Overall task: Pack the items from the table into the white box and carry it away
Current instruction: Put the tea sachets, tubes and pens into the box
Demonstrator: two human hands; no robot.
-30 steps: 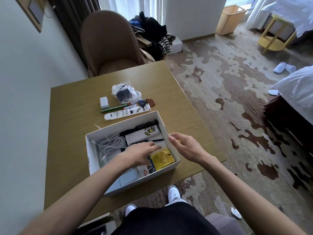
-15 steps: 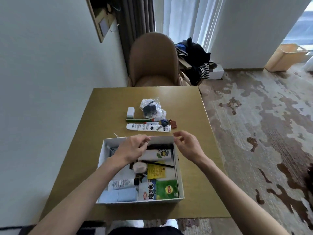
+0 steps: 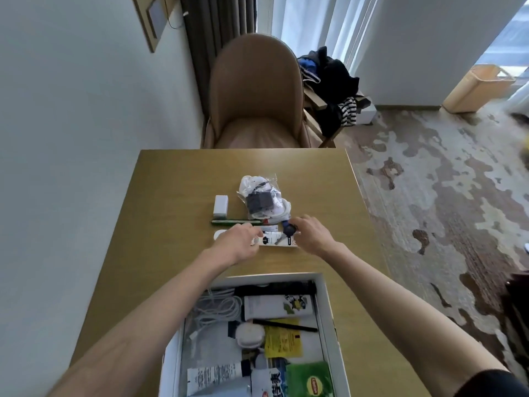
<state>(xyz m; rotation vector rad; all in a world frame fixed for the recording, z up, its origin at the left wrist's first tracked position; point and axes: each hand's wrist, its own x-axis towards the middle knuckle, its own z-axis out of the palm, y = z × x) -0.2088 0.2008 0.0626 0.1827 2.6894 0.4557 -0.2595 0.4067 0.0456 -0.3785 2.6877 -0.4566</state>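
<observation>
Our left hand (image 3: 240, 242) and right hand (image 3: 310, 235) reach past the half-filled white box (image 3: 329, 316) at the counter's (image 3: 171, 196) near edge. Both hover with fingers loosely curled over the white tube (image 3: 274, 240) and blue key (image 3: 288, 230), gripping nothing yet. Next we must close on them and carry them back to the box.

The box (image 3: 329, 310) is set at the near edge of the desk (image 3: 171, 196). Beyond it, a long tube (image 3: 274, 240) is laid crosswise, with a key (image 3: 287, 230) on it. A pen (image 3: 234, 222) is placed just behind, an adapter (image 3: 221, 206) far left, a bagged charger (image 3: 262, 200) far right. A chair (image 3: 254, 93) is positioned behind the desk.
</observation>
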